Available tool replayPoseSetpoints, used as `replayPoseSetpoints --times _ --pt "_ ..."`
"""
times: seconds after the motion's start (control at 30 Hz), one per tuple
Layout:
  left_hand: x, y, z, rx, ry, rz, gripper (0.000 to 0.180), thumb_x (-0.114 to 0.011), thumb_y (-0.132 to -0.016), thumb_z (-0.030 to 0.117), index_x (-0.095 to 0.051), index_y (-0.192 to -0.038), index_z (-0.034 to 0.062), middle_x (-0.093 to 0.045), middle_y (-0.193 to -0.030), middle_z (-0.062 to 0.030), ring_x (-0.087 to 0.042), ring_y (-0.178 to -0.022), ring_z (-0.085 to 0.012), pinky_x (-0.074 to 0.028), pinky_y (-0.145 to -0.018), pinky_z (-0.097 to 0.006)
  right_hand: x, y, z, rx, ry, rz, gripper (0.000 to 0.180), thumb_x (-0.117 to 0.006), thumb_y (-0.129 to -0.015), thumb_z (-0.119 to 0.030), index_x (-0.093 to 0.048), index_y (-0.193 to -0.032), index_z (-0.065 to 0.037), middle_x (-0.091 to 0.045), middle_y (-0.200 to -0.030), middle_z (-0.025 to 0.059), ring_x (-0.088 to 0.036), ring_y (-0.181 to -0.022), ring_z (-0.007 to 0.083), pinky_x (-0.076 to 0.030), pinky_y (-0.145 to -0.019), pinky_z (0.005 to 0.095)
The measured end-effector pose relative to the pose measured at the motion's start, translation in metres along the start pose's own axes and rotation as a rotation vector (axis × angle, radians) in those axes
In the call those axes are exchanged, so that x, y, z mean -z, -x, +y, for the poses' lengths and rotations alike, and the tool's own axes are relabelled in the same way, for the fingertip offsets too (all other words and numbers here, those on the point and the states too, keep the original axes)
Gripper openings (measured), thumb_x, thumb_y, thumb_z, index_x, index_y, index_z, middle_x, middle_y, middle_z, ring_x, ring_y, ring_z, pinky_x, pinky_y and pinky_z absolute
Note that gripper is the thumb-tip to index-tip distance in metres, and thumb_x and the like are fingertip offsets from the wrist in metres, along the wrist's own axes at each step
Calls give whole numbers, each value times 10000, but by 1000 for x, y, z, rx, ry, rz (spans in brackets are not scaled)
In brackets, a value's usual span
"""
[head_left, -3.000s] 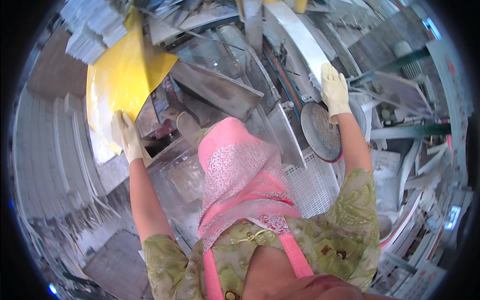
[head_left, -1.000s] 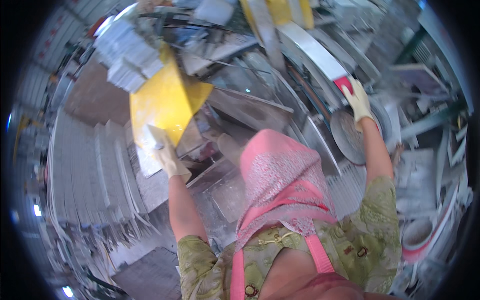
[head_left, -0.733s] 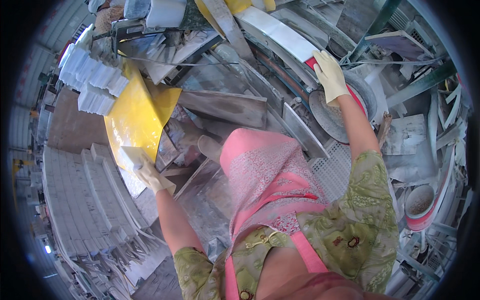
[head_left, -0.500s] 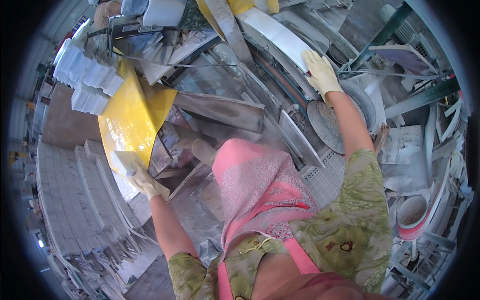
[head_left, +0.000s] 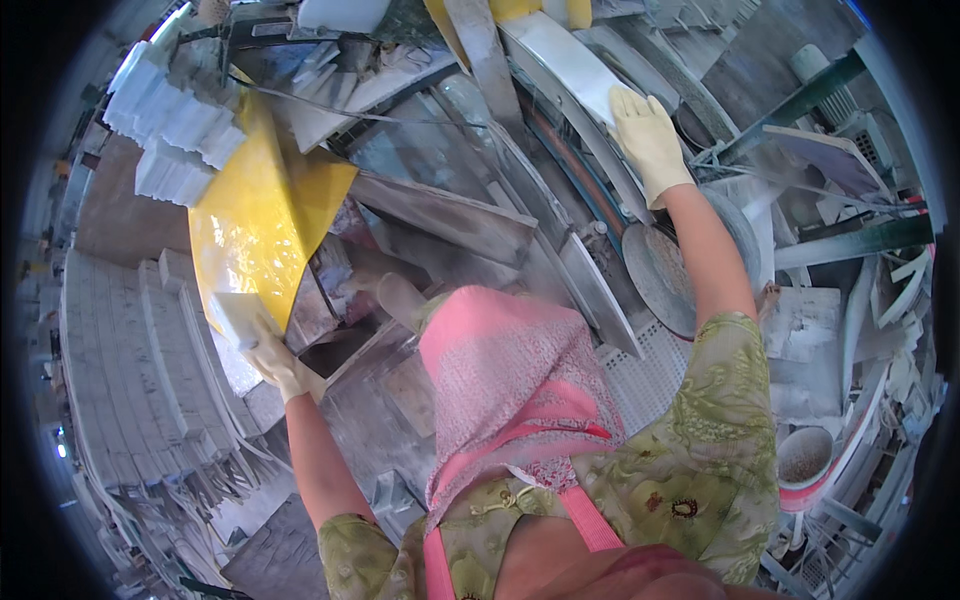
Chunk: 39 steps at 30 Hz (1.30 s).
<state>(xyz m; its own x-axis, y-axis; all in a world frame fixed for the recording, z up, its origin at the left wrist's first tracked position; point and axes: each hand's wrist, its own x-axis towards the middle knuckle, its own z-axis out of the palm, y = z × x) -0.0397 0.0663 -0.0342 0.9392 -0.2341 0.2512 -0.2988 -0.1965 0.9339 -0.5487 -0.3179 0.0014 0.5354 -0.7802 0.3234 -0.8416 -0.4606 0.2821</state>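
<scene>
A pale rubber glove covers each of my hands. My left hand (head_left: 272, 362) grips a small white rectangular tile (head_left: 238, 316) over the lower end of a wet, shiny yellow sheet (head_left: 245, 235). On the right, my right hand (head_left: 652, 145) lies with fingers stretched out over the near end of a long, smooth white strip (head_left: 572, 58). Whether anything is under that palm is hidden. Just below the right wrist is a round, grey, dusty basin (head_left: 660, 262).
Stacked white slabs (head_left: 175, 125) stand at the upper left, above long rows of pale grey strips (head_left: 115, 370). Dusty boards (head_left: 445, 215) lean in the middle, by a perforated panel (head_left: 650, 370). A green metal bar (head_left: 800, 105) and a round bucket (head_left: 803, 458) are on the right.
The view has shifted slightly. My left hand still has the tile, a little further left in the picture. The right hand's fingers lie closer together on the white strip.
</scene>
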Motion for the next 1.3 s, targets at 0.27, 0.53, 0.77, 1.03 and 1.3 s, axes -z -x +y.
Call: replayPoseSetpoints --times 0.27,0.53,0.77,1.03,1.3 --pt "-1 4 5 105 -30 64 456 -676 -953 287 -622 -1176 -108 -687 -1056 -162 -623 -935 -223 -499 -826 -347 -42 -49 -11 -21 93 -2 537 -457 -956 -164 -375 -1473 -45 -445 -1521 124 -395 -1435 239 -344 -1149 475" --pt "9 0 -18 67 -245 -29 514 -652 -956 401 -635 -1196 -54 -704 -1045 -161 -652 -924 -265 -499 -829 -373 -1 -63 -3 -152 -132 -269 398 -518 -937 -298 -590 -1241 -52 -656 -1240 218 -643 -1159 347 -523 -917 512" --pt "-4 -2 -15 -101 -322 98 558 -717 -851 402 -628 -1223 -4 -685 -1097 -244 -653 -1037 -389 -508 -881 -455 83 -111 -139 -313 -1172 -55 526 -590 -925 -461 -695 -1105 23 -715 -952 203 -670 -881 328 -499 -785 444" --pt "26 -2 19 -159 -132 -273 1045 -842 -710 238 -268 -1552 5 -522 -1385 -262 -585 -1206 -349 -496 -1000 -402 210 -28 -432 -300 -1654 -268 594 -531 -965 -533 -644 -1161 16 -691 -1050 166 -629 -920 255 -456 -872 407" --pt "31 -3 16 -256 -52 -329 1140 -854 -625 178 -217 -1545 -39 -542 -1361 -291 -558 -1241 -407 -468 -1026 -400 205 -6 -514 180 -1800 -499 496 -680 -923 -413 -629 -1174 12 -683 -947 145 -645 -806 263 -518 -735 389"
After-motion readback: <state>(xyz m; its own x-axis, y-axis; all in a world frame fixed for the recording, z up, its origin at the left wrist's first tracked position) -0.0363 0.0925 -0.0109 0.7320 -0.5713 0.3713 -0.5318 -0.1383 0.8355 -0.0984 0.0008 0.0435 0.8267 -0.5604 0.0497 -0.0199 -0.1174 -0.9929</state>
